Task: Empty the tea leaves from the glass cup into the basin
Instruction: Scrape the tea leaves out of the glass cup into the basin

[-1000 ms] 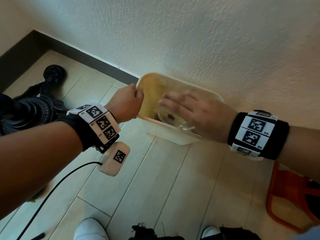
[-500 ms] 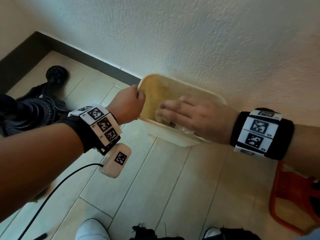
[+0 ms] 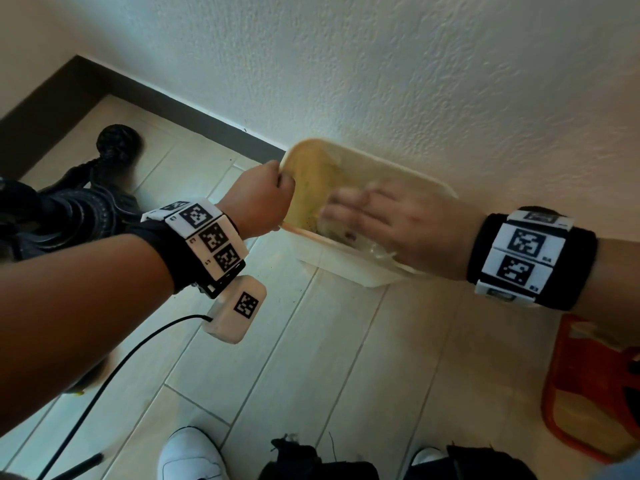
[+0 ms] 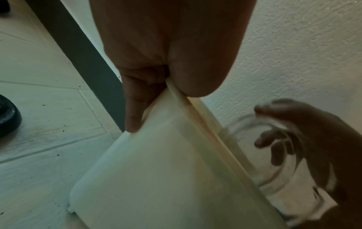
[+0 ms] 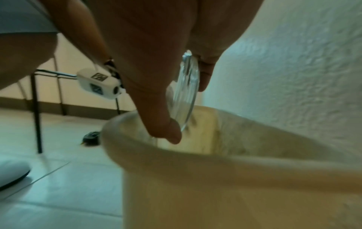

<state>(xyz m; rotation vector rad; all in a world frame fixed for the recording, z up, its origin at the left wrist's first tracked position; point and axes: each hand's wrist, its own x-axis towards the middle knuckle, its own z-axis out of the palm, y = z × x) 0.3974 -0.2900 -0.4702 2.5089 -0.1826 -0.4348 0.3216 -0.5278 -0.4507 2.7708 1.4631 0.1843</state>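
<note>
A cream plastic basin (image 3: 349, 268) leans tilted against the white wall, its stained inside facing me. My left hand (image 3: 263, 199) pinches its left rim (image 4: 176, 91) between thumb and fingers. My right hand (image 3: 391, 226) holds the clear glass cup (image 3: 377, 249) upside down inside the basin, fingers spread over it. The cup (image 4: 274, 155) looks blurred in the left wrist view. Its rim (image 5: 186, 93) shows edge-on between thumb and fingers in the right wrist view, above the basin's near rim (image 5: 195, 156). Dark tea leaf specks (image 3: 346, 233) lie near the basin's lower edge.
The basin stands on pale floor tiles (image 3: 311, 358) at the foot of the textured wall (image 3: 415, 81). A black wheeled chair base (image 3: 69, 202) is at left, an orange stool (image 3: 588, 393) at right. My white shoes (image 3: 190, 455) are below. A cable (image 3: 104, 382) hangs from the left wrist.
My right hand with the cup has shifted slightly up and down inside the basin, as in shaking. The left hand has kept its grip on the rim.
</note>
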